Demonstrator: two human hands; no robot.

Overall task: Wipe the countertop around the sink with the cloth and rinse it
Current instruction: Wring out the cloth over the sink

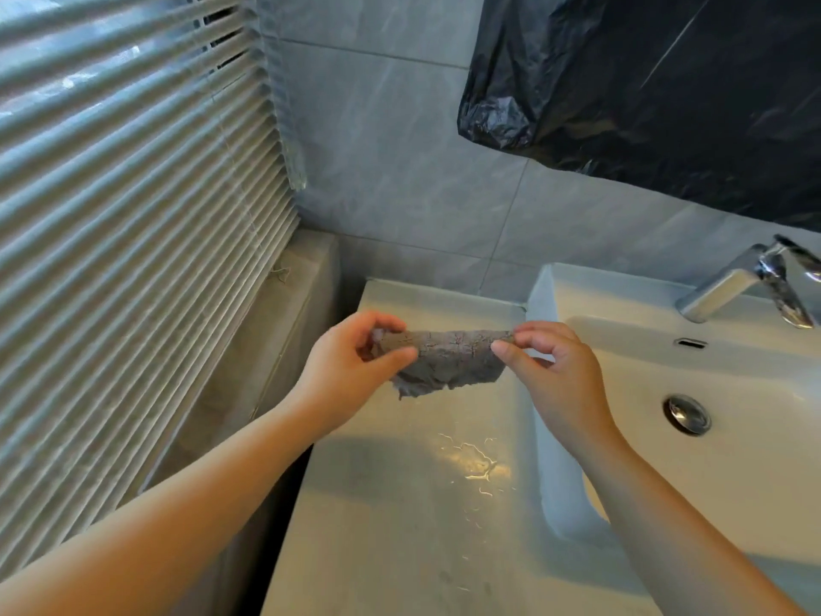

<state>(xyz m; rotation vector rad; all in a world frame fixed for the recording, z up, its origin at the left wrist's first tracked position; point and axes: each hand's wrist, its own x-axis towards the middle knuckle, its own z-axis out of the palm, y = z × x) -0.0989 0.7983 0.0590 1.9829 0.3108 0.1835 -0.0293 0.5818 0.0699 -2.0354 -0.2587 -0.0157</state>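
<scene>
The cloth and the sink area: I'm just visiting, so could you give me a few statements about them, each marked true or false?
1. The left hand and right hand each pinch an end of the cloth. True.
2. A small puddle lies on the countertop. True.
3. The cloth lies flat on the countertop. False: it is held up in the air above it.
4. Water streams from the faucet. False: no stream shows.
</scene>
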